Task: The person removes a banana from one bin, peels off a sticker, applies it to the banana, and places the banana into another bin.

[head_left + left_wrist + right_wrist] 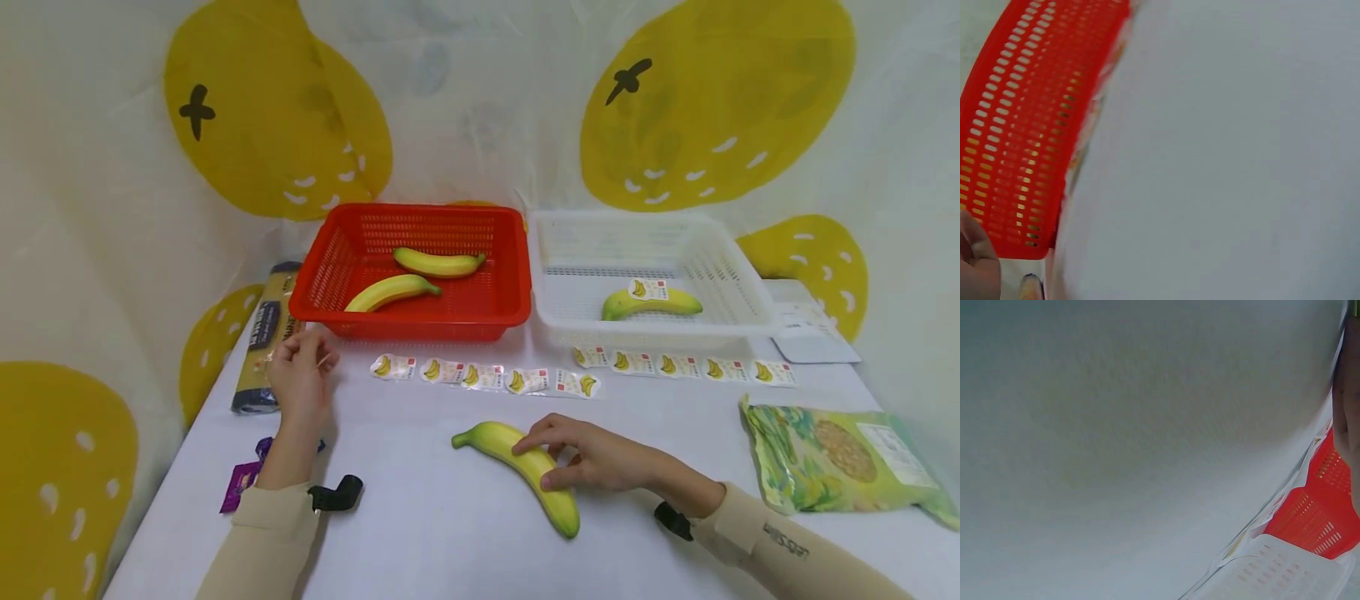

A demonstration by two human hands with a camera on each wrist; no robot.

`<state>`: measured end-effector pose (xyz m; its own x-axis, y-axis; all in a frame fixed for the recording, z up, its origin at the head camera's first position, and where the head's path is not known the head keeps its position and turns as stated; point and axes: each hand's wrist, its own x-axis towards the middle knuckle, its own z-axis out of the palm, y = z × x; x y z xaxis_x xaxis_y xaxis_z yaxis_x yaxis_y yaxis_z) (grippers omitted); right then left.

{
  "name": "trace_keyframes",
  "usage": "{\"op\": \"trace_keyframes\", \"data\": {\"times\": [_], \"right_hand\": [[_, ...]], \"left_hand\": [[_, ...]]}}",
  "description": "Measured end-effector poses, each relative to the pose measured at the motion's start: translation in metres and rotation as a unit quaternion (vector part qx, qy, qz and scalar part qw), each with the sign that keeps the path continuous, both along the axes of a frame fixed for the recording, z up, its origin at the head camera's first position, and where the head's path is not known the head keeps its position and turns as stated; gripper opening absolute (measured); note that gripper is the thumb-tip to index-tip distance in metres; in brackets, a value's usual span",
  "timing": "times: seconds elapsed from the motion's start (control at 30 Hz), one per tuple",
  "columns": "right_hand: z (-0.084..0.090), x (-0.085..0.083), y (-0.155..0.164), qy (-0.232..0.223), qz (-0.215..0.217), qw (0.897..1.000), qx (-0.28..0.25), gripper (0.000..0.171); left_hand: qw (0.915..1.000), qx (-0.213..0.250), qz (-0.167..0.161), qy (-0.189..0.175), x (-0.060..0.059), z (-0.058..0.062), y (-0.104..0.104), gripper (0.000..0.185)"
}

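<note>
A yellow-green banana (pixel 504 444) lies on the white table near the front. My right hand (pixel 581 457) lies over its middle, fingers on the far side and thumb on the near side, holding it down. My left hand (pixel 298 375) is raised at the left in front of the red basket (pixel 420 323) and pinches a small thin piece at its fingertips, which looks like a sticker (pixel 325 361). Two strips of banana stickers (pixel 486 376) lie in front of the baskets. The left wrist view shows the red basket's wall (pixel 1016 125).
Two bananas (pixel 438 263) lie in the red basket. The white basket (pixel 731 275) holds one stickered banana (pixel 651 302). A dark package (pixel 262 337) lies at the left edge, purple wrappers (pixel 242 483) near my left sleeve, a green snack bag (pixel 832 454) at the right.
</note>
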<state>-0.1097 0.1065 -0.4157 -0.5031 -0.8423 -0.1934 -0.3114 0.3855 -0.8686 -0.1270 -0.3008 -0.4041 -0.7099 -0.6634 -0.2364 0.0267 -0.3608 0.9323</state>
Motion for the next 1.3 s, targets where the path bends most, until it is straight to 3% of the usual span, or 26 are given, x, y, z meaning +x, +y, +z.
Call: {"op": "trace_keyframes", "data": {"times": [0.03, 0.1, 0.17, 0.23, 0.4, 0.53, 0.67, 1.0, 1.2, 1.3], "right_hand": [[0.001, 0.000, 0.000, 0.002, 0.000, 1.000, -0.001, 0.043], [0.002, 0.001, 0.001, 0.001, -0.001, 1.000, -0.003, 0.043], [0.002, 0.001, 0.002, -0.003, -0.002, 1.000, -0.005, 0.043], [0.002, 0.001, 0.003, -0.008, -0.003, 1.000, -0.005, 0.042], [0.000, 0.002, 0.005, -0.016, -0.006, 1.000, 0.000, 0.042], [-0.002, 0.003, 0.006, -0.023, -0.010, 1.000, 0.006, 0.042], [-0.003, 0.002, 0.008, -0.023, -0.009, 1.000, 0.006, 0.042], [-0.001, 0.000, 0.008, -0.015, -0.002, 1.000, 0.001, 0.043], [0.000, 0.000, 0.008, -0.026, -0.009, 1.000, 0.007, 0.043], [0.000, 0.001, 0.008, -0.029, -0.011, 0.999, 0.009, 0.043]], "left_hand": [[0.9981, -0.051, -0.023, -0.028, 0.003, -0.002, 0.002, 0.011], [0.9810, -0.163, -0.068, -0.081, 0.009, -0.005, 0.004, 0.014], [0.9521, -0.263, -0.103, -0.117, 0.013, -0.007, 0.006, 0.020], [0.9239, -0.339, -0.128, -0.124, 0.015, -0.010, 0.007, 0.024], [0.8713, -0.445, -0.167, -0.123, 0.010, -0.023, 0.006, 0.028], [0.8430, -0.482, -0.202, -0.126, 0.005, -0.037, 0.002, 0.031], [0.8336, -0.488, -0.223, -0.133, 0.004, -0.043, 0.001, 0.035], [0.8064, -0.530, -0.224, -0.136, 0.005, -0.039, 0.000, 0.030], [0.7988, -0.546, -0.219, -0.123, 0.004, -0.038, -0.002, 0.027], [0.8010, -0.544, -0.219, -0.120, 0.004, -0.038, -0.002, 0.026]]}}
